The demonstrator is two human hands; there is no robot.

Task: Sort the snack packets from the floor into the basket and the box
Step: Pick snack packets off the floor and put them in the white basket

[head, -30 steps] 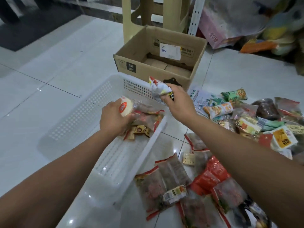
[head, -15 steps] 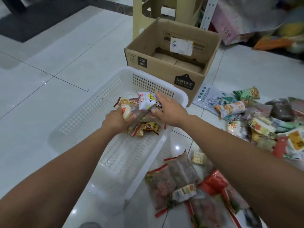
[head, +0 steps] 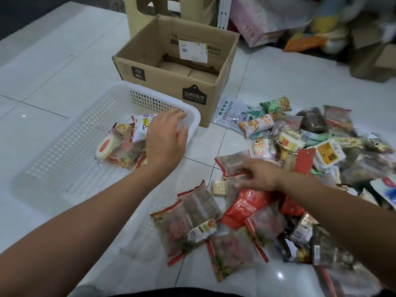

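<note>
A white plastic basket (head: 64, 146) lies on the tiled floor and holds several snack packets, among them a round white packet (head: 106, 145) and a white-and-red packet (head: 141, 124). My left hand (head: 166, 142) hovers over the basket's right side, fingers relaxed, holding nothing. An open cardboard box (head: 171, 82) stands just behind the basket. To the right a heap of snack packets (head: 300, 146) covers the floor. My right hand (head: 260, 175) reaches into that heap and touches a clear red-edged packet (head: 232, 161) with loosely bent fingers.
A beige plastic stool (head: 154, 11) stands behind the box. Bags, soft toys and more cardboard (head: 375, 58) crowd the back right. Clear packets (head: 192, 221) lie close in front of me. Bare white tiles stretch to the left of the basket.
Both hands let go of their packets, which now lie in the basket. My right hand moved right, out of the basket, down onto the floor heap. My left hand lifted, empty.
</note>
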